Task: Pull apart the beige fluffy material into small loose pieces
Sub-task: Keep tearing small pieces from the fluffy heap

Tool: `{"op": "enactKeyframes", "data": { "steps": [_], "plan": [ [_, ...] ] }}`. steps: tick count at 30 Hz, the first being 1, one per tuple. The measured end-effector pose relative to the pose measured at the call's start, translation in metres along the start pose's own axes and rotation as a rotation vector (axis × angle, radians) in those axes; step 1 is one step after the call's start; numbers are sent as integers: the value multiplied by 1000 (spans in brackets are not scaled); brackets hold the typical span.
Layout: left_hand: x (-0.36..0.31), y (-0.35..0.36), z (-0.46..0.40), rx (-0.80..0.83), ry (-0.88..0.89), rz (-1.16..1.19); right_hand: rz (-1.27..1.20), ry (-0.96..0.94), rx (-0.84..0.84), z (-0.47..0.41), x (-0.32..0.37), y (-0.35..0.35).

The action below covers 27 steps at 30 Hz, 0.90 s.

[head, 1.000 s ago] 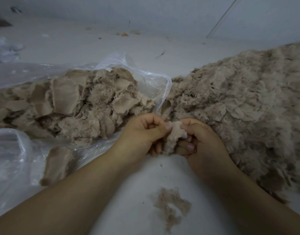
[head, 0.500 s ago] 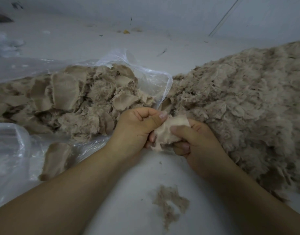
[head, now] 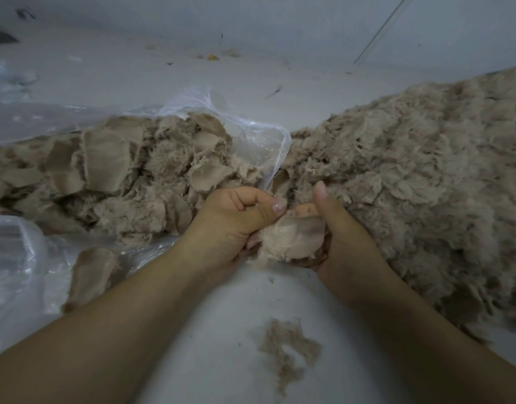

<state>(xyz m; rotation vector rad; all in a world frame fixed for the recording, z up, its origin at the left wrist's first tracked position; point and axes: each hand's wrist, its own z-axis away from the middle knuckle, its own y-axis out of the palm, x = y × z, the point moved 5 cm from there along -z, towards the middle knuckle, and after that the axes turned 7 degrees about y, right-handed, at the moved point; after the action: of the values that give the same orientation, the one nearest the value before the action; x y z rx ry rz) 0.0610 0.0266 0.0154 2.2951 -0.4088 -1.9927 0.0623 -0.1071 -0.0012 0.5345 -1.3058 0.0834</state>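
R thumb [head: 321,191] lifted; piece [head: 291,237] gripped.

Both bare forearms reach forward and converge, the hands meeting knuckle to knuckle. The left hand [head: 233,220] is curled into a fist, its thumb laid over the bent fingers [head: 245,196] and its thumbnail pointing toward the other hand. The right hand [head: 342,240] cups from the opposite side, thumb raised upright, fingers curled underneath and mostly hidden. A piece of beige fabric [head: 291,237] is gripped between the two sets of fingers.
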Motion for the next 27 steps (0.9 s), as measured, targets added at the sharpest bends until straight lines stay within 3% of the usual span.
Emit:
{"op": "enactKeyframes", "data": {
  "steps": [8,12,17,20,24,27],
  "plan": [
    [-5,0,1,-13,-3,-75,187,-84,31,0,-1,2],
    [-4,-4,-1,-101,80,-92,90,-109,123,3,2,8],
    [-3,-13,-5,-188,112,4,9,-112,3,-4,3,-1],
    [-1,-10,-2,-138,57,54,-10,-119,-1,-5,3,-1],
    [3,4,3,49,12,-178,56,-140,0,-5,2,0],
    [0,2,2,74,14,-215,12,-119,-65,-6,1,-5]
  ]
}}
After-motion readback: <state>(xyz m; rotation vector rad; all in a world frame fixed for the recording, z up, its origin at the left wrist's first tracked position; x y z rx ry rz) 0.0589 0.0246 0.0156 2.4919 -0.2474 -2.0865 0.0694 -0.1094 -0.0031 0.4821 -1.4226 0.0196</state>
